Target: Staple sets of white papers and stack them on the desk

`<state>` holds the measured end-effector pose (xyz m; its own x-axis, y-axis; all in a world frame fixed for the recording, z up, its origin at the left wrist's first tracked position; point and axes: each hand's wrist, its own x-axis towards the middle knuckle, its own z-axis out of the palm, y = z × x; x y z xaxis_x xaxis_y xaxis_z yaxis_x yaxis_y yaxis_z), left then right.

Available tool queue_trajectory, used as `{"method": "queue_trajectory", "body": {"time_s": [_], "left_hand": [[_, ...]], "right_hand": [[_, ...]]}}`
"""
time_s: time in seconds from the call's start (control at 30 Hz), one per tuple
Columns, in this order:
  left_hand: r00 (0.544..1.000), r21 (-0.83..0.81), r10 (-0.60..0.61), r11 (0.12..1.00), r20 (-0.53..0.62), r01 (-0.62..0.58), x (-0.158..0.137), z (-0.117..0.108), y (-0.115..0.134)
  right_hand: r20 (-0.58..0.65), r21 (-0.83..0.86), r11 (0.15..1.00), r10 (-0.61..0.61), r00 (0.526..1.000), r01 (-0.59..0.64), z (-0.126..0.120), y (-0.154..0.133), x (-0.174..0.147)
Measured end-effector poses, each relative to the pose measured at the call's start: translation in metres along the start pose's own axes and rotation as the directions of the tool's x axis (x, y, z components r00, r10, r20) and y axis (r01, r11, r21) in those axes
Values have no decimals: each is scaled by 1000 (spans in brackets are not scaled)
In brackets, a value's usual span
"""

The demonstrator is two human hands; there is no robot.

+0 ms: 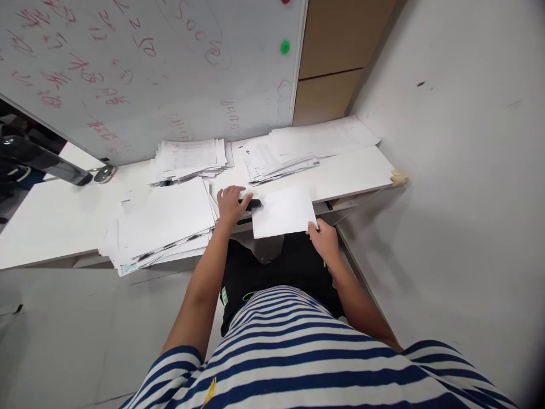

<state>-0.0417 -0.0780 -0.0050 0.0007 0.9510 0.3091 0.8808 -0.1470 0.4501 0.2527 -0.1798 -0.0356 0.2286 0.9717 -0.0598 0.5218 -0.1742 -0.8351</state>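
At desk front edge (pixel 361 182): white sheet (pixel 283 211) overhangs toward lap. Left hand (pixel 232 203) presses black stapler (pixel 250 204) on sheet's left edge, fingers curled over it. Right hand (pixel 324 237) pinches sheet's near right corner. Paper stack (pixel 164 224) just left; bare wall right.

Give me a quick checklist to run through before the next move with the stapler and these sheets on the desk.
1. Left hand resting on the black stapler: ok.
2. Top left corner of the white sheets at the stapler: ok; whether it sits inside the mouth, cannot tell.
3. Right hand pinching the sheets' near right corner: ok.
4. Sheets fully supported by the desk: not ok, their near edge overhangs the front.
5. Sheet edges squared up: cannot tell, too small to see.
6. Paper stack to the left apart from the stapler: ok.
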Motion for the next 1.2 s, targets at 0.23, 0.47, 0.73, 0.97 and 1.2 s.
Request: {"method": "queue_trajectory", "body": {"time_s": [0.23, 0.47, 0.73, 0.97, 1.2], "left_hand": [[977, 80, -207, 974, -51, 210, -22, 17, -19], [964, 94, -246, 962, -98, 255, -18, 22, -21], [966, 89, -238, 965, -103, 247, -19, 25, -22], [970, 138, -224, 962, -92, 236, -20, 27, -22], [970, 152, -230, 959, -75, 239, -20, 23, -17]], "right_hand": [[32, 96, 995, -15, 999, 12, -23, -6, 10], [-172, 277, 961, 46, 984, 4, -63, 2, 12], [-108, 458, 887, 131, 985, -67, -37, 9, 3], [27, 526, 847, 72, 997, -76, -4, -31, 26], [371, 656, 703, 14, 928, -273, 99, -153, 111]]}}
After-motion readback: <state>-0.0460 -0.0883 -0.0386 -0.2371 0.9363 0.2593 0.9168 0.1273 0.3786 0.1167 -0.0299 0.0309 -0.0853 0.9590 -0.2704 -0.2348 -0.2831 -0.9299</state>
